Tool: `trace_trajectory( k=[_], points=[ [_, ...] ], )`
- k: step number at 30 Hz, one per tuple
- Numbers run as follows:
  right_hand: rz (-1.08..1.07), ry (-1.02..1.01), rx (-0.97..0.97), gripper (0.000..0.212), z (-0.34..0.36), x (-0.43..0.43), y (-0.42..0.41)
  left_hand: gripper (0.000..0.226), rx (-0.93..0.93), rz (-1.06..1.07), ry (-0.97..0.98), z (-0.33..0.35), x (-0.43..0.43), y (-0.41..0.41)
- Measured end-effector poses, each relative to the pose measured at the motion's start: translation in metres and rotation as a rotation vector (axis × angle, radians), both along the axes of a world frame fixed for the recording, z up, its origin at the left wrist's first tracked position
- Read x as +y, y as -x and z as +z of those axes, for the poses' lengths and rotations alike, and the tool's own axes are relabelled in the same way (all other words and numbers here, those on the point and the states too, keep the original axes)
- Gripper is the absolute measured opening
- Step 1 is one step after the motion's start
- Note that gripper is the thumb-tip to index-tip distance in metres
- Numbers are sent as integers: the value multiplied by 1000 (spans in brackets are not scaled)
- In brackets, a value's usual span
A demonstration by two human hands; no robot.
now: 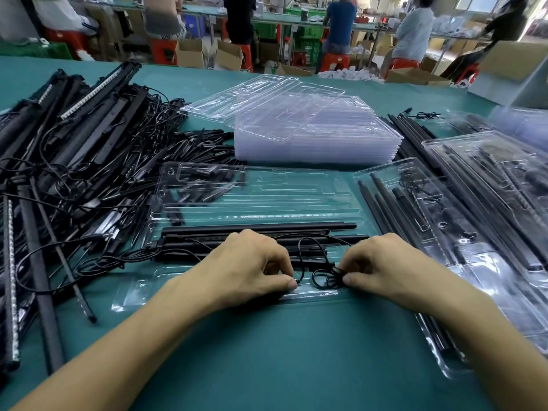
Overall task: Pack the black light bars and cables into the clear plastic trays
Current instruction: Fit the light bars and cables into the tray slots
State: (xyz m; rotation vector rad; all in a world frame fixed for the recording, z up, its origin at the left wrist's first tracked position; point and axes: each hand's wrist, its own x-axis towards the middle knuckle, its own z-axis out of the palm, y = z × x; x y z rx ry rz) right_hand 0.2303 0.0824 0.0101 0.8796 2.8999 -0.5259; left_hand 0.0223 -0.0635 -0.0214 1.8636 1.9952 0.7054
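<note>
A clear plastic tray (255, 197) lies open in front of me on the green table. Black light bars (267, 232) lie in its near slots. A thin black cable (323, 277) loops over the tray's front edge. My left hand (252, 262) pinches the cable between thumb and fingers. My right hand (382, 265) pinches the coiled part of the same cable just to the right. Both hands rest on the tray's near rim.
A tangled heap of black bars and cables (74, 161) fills the left side. A stack of empty clear trays (311, 129) stands behind. Filled trays (474, 209) lie to the right. Small black connector pieces (201, 143) are scattered behind the open tray. People work at far benches.
</note>
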Motion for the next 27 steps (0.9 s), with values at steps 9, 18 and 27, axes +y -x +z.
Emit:
trace_trajectory(
  k=[9,18,27],
  points=[
    [130,-114,184,60,4,-13,22,19,26,19,5,1,-1,-4],
    [184,-36,199,5,-8,-7,21,17,0,38,30,1,-1,-6],
    [-5,30,148,8,-14,-20,24,42,290,-37,53,1,-1,-19]
  ],
)
